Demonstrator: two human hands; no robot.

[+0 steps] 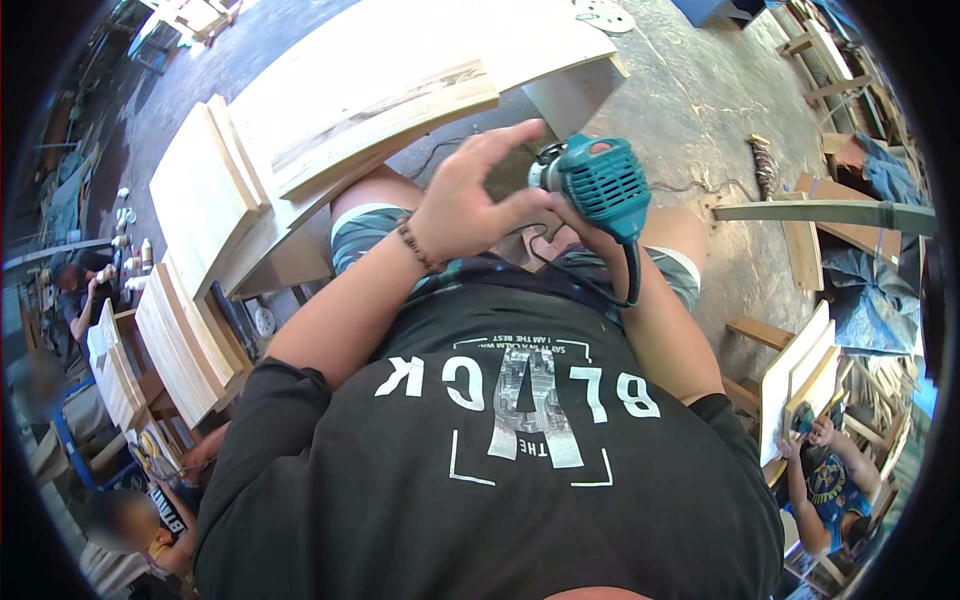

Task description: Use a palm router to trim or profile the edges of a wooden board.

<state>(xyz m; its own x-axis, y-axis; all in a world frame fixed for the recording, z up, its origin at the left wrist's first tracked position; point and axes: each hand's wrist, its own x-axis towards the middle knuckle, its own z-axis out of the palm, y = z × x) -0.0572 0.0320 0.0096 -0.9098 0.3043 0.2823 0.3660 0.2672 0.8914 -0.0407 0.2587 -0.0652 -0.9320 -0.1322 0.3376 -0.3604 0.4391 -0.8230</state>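
My right hand (592, 236) is wrapped round a corded trim router (603, 186) with a teal vented motor cap. The router is tilted on its side above my lap, its metal collar and black fittings facing left. Most of my right fingers are hidden behind it. My left hand (468, 190), a beaded bracelet at its wrist, stands open beside the collar. Its thumb and forefinger are spread wide, with the thumb tip close to the router; whether it touches, I cannot tell. The black cord (632, 275) loops down from the motor cap toward my right forearm.
A pale wooden panel (330, 75) bearing a board (400, 125) lies ahead of my knees. More boards (205, 185) stand at left. A round perforated disc (604, 15) is on the far floor. Wooden beams (830, 213) are at right. Co-workers (835, 480) work lower right and left.
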